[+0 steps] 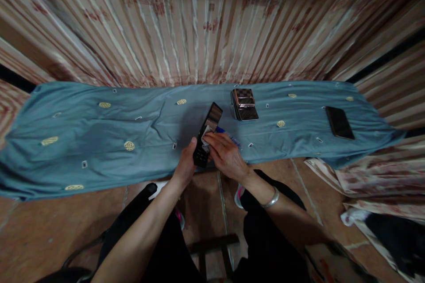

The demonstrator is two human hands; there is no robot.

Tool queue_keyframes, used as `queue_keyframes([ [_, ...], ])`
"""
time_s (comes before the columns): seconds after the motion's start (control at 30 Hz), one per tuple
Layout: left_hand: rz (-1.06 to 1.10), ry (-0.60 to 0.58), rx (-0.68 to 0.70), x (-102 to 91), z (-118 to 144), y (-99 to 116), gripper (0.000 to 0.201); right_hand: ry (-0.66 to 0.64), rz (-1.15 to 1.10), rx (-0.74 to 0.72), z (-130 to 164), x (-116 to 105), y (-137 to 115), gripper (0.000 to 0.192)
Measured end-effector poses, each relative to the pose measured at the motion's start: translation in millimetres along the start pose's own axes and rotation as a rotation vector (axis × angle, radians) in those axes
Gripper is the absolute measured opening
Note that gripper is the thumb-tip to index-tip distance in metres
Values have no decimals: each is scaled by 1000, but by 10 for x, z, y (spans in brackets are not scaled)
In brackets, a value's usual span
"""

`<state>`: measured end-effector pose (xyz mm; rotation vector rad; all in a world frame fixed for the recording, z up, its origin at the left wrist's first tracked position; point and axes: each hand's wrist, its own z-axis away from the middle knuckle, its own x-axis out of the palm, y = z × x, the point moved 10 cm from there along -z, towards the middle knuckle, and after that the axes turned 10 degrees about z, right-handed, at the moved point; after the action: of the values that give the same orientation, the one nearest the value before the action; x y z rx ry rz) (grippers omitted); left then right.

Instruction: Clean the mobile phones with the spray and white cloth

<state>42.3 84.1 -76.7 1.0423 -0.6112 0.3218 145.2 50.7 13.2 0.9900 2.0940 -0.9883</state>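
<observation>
A black keypad phone [214, 114] is tilted over the middle of the cloth-covered table. My left hand [186, 161] is closed around its lower left side, the thumb along the edge beside the keys. Pinched in the fingers of my right hand [229, 154] is a small white wipe [205, 139], pressed on the phone's face between screen and keypad. Something blue [229, 135], perhaps a packet, shows partly behind my right fingers; I cannot tell whether it lies on the cloth.
A blue patterned cloth [152, 141] covers the long table. Right of the phone sits a brown checked case or wallet [245, 104] with shiny trim. Farther right lies a flat black phone-like slab [339, 122]. A pleated curtain [212, 31] hangs behind the table.
</observation>
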Motion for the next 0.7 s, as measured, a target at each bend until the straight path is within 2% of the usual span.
queue_keyframes([
  [0.17,-97,11,52,34,53,125,47,-29,-19,15,-7,22,29,41],
  [0.37,-6,14,12,32,21,143,46,-9,-33,52,14,-1,97,37],
  [0.57,111,18,-66,88,39,107,30,27,-91,137,28,-29,239,36],
  [0.7,195,61,-54,52,30,110,20,25,-121,152,28,-16,287,34],
])
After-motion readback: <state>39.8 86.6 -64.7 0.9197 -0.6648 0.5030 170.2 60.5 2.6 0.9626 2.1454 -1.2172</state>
